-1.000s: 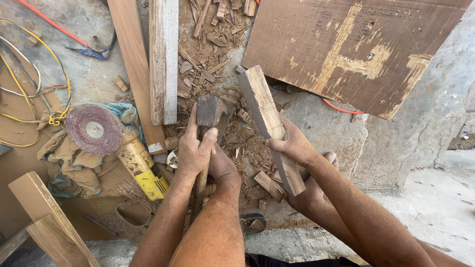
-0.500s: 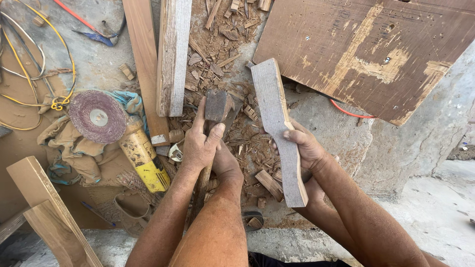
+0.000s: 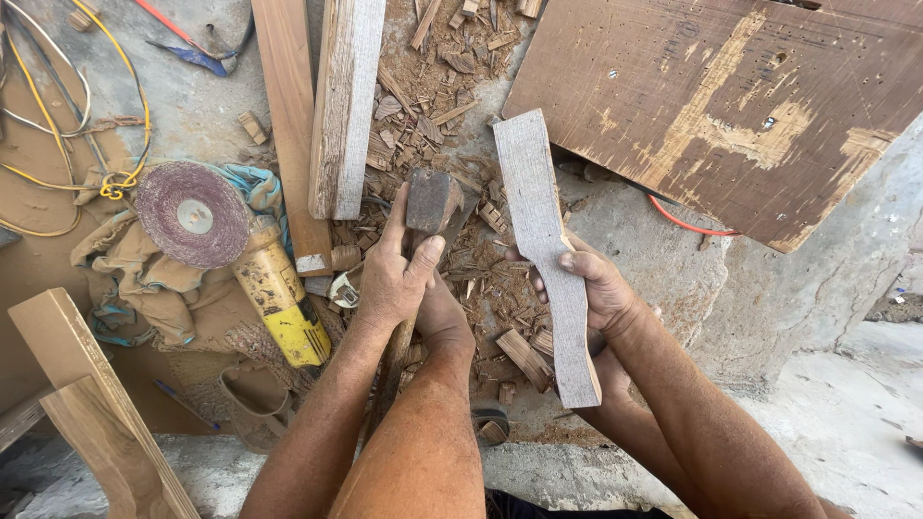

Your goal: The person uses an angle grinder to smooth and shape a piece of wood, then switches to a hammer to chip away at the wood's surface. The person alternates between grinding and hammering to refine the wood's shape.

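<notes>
My left hand (image 3: 389, 279) grips a hatchet-like tool just below its dark metal head (image 3: 433, 200). The tool's wooden handle (image 3: 394, 360) runs down toward me. My right hand (image 3: 596, 288) holds a narrow grey shaped piece of wood (image 3: 538, 221) around its lower half. The piece lies lengthwise, its far end over a heap of wood chips (image 3: 461, 115). The tool head sits just left of the piece, apart from it. A bare limb (image 3: 428, 432) lies between my two arms.
A yellow angle grinder (image 3: 279, 298) with a reddish disc (image 3: 192, 213) lies on cloth at the left. Two planks (image 3: 322, 106) lie at the top, a large worn board (image 3: 731, 106) at upper right. Yellow wire (image 3: 58, 125) and a wooden frame (image 3: 87, 404) are at the left.
The grey piece has swung from a slant to nearly straight away from me, and my right hand now holds it lower down. My left hand and the tool have barely moved.
</notes>
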